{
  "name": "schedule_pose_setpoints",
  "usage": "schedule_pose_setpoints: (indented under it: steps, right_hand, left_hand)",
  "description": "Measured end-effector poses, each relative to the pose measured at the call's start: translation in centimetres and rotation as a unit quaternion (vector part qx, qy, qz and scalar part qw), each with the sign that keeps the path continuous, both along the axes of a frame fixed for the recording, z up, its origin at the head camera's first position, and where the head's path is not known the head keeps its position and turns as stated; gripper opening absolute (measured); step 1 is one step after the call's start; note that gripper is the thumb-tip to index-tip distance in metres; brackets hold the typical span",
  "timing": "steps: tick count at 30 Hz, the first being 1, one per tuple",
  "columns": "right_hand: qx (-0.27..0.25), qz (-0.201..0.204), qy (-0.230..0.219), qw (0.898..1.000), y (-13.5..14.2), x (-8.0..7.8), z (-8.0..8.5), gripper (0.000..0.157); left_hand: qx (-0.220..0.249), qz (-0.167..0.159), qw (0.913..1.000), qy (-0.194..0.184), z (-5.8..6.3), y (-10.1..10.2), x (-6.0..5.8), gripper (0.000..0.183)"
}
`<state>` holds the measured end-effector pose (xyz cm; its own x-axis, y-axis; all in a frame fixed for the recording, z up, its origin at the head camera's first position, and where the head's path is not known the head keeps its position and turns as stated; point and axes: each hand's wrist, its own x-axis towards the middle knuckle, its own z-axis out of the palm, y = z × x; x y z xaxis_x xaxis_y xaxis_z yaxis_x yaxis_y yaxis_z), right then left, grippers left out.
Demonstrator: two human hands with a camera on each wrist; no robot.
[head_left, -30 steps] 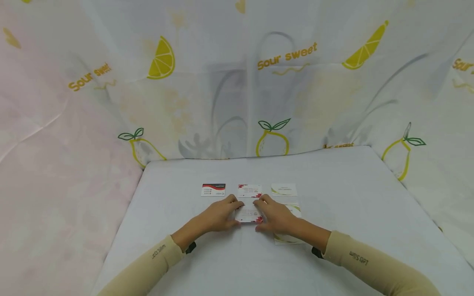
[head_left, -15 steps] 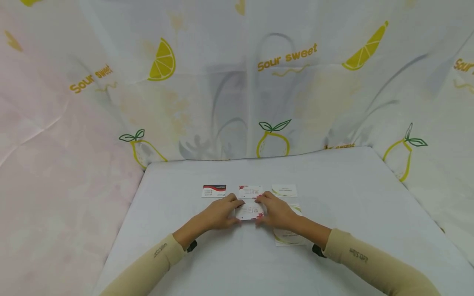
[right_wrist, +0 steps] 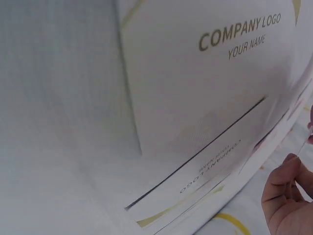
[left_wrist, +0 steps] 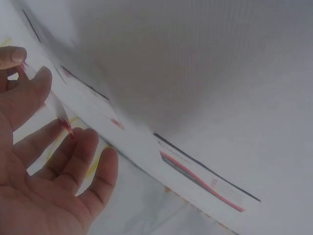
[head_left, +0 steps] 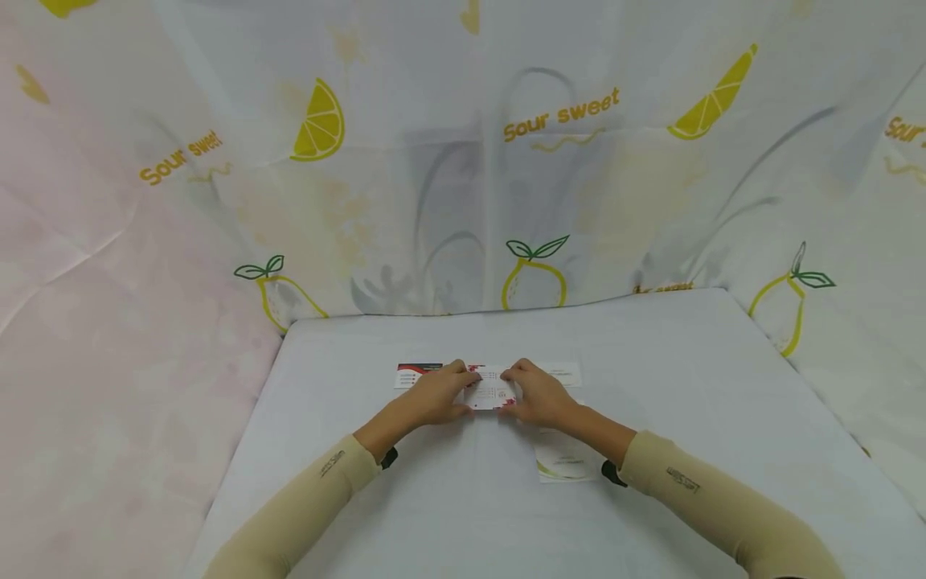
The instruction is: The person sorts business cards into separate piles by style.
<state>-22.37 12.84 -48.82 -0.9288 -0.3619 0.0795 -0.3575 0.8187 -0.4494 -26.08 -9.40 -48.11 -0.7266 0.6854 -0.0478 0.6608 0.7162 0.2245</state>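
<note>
A white business card (head_left: 492, 396) with red flower corners is held between both hands in the head view. My left hand (head_left: 436, 396) pinches its left end with thumb and fingertips; in the left wrist view this hand (left_wrist: 54, 161) has the card off the table. My right hand (head_left: 542, 398) pinches the right end, and only part of it (right_wrist: 288, 196) enters the right wrist view. Just beyond lies a matching flower card (left_wrist: 93, 90), partly covered in the head view by the held one.
A red-and-black card (head_left: 412, 375) lies beyond the left hand. Gold-and-white cards, one at the back (head_left: 567, 373) and one nearer (head_left: 564, 466), lie on the right of the white table (head_left: 448, 515). A lemon-print curtain (head_left: 405, 201) hangs behind.
Both hands have lifted the flower card and moved it away from me, toward the matching card behind, which it now partly overlaps in the head view.
</note>
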Motion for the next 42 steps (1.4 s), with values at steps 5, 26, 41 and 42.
schedule_pose_setpoints:
  steps: [5, 26, 41, 42]
  right_hand:
    - [0.016, -0.002, 0.004, 1.0, 0.2, -1.4, -0.2, 0.057]
    - [0.045, -0.023, -0.064, 0.997, 0.2, -5.4, -1.2, 0.054]
    - [0.043, -0.032, -0.105, 0.993, -0.3, -5.5, -1.4, 0.054]
    - [0.042, -0.032, -0.105, 0.993, -0.3, -5.5, -1.3, 0.054]
  left_hand:
    - [-0.016, 0.017, 0.9997, -0.006, 0.0, 0.7, -1.6, 0.059]
    - [-0.072, 0.057, 0.9948, -0.044, -0.8, 2.8, -4.8, 0.054]
    - [-0.089, 0.058, 0.992, -0.069, -0.4, 2.8, -4.7, 0.054]
    - [-0.089, 0.057, 0.9919, -0.069, -0.4, 2.8, -4.7, 0.054]
